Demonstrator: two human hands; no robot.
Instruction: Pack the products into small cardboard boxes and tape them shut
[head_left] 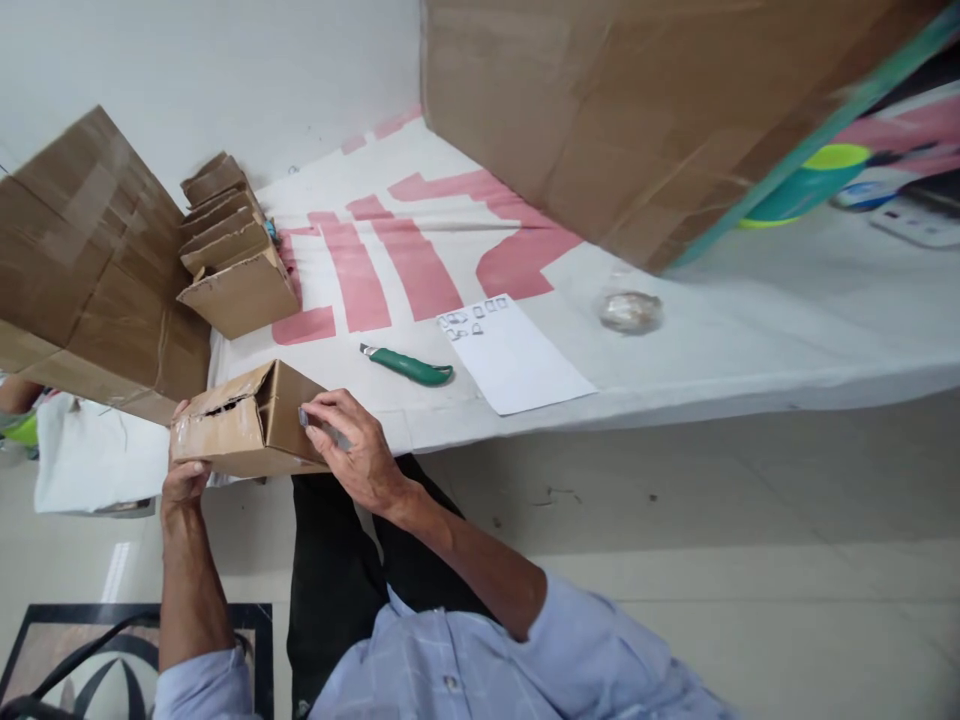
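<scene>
A small cardboard box (225, 430), with a torn gap along its top seam, rests at the table's front edge. My left hand (185, 475) grips its left end, thumb on the near side and fingers partly hidden behind. At the box's right end, my right hand (356, 450) pinches a small grey-blue piece (304, 417) between thumb and fingertips, close against the cardboard; its kind is too small to tell. A green utility knife (409, 366) lies just beyond my right hand, its blade end pointing left. Beside it is a white sheet (517, 365) with several small dark outlined shapes at its top.
A large carton (97, 270) stands at left, next to a cardboard divider piece (240, 260). Another big carton (600, 120) fills the upper right. A clear tape roll (630, 312), a teal cup (806, 185) and a white device (919, 215) are on the cloth-covered table (765, 350).
</scene>
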